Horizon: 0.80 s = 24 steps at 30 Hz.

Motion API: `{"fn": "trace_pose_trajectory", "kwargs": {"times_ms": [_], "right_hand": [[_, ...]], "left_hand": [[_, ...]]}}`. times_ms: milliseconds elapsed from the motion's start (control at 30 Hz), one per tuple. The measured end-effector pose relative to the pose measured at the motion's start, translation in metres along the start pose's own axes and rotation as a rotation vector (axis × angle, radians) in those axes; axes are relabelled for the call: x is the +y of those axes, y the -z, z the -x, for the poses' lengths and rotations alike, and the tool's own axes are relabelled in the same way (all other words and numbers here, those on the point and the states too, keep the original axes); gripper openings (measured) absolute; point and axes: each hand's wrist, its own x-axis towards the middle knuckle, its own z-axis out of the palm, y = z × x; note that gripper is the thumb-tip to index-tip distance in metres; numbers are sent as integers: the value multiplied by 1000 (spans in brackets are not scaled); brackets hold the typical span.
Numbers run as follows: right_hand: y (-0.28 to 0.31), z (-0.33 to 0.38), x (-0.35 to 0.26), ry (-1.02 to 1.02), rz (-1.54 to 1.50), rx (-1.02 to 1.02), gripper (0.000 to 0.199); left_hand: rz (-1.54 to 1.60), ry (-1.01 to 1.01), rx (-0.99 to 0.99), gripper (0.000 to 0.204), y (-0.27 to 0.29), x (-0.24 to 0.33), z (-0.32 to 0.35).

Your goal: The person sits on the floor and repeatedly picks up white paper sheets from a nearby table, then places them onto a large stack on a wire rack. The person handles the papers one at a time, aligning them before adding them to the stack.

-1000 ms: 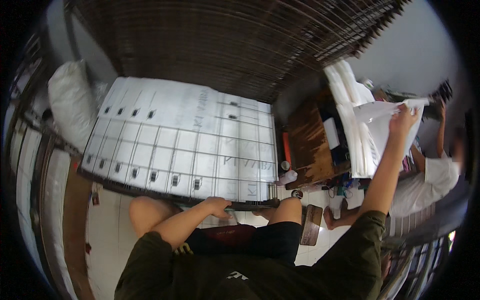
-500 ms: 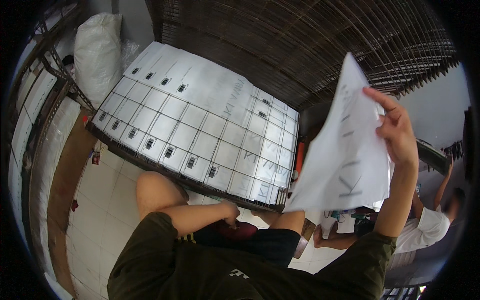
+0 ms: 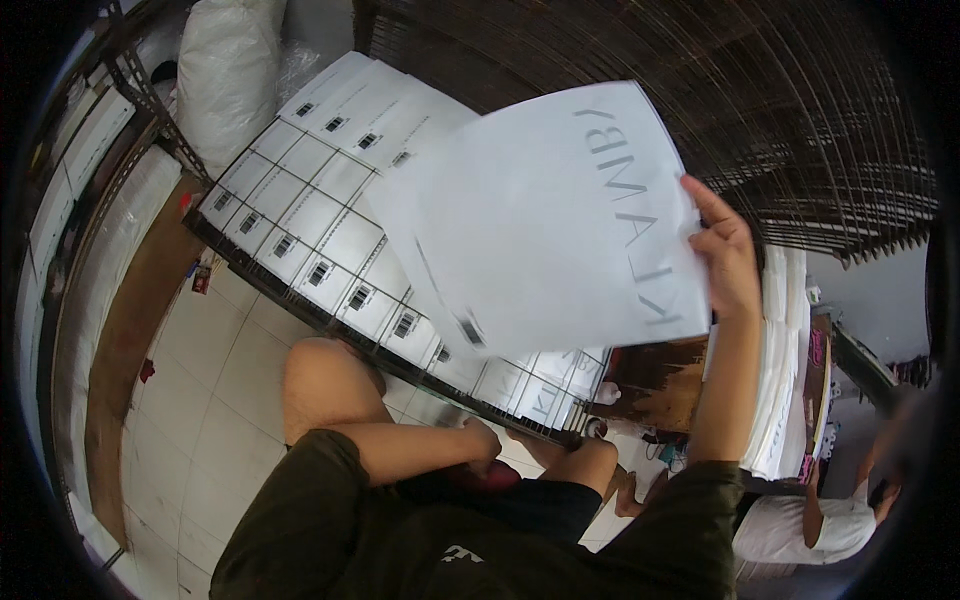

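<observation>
My right hand (image 3: 728,262) pinches the right edge of a thin white printed sheet (image 3: 520,215), which has large grey lettering and a dark barcode patch. The sheet spreads out above a wire drying rack (image 3: 352,352) and hides much of its right half. More white sheets with barcodes (image 3: 330,180) lie in overlapping rows there, some under the rack's wire grid. Down by my lap, my left hand (image 3: 482,445) is closed beside a dark red thing (image 3: 497,478). Whatever its fingers hold, if anything, is hidden.
Raised wire racks (image 3: 640,50) fill the far side. A large white plastic-wrapped bundle (image 3: 230,85) stands at the far left, near a metal shelf frame (image 3: 135,70). To the right, white sheets hang over a stand (image 3: 780,370), and another person (image 3: 815,530) works beyond it.
My right hand has swung the sheet leftward from beside the rack to over it, and the sheet has opened out flatter. My left hand stays by my lap. The view has shifted a little.
</observation>
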Motion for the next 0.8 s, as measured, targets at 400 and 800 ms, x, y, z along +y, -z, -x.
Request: {"fn": "trace_pose_trajectory", "kwargs": {"times_ms": [400, 800], "right_hand": [[-11, -82, 346, -152, -495, 436, 64], [-13, -148, 429, -215, -266, 527, 66]], "left_hand": [[101, -71, 227, 60, 20, -6, 13], [202, -111, 210, 46, 13, -5, -9]]}}
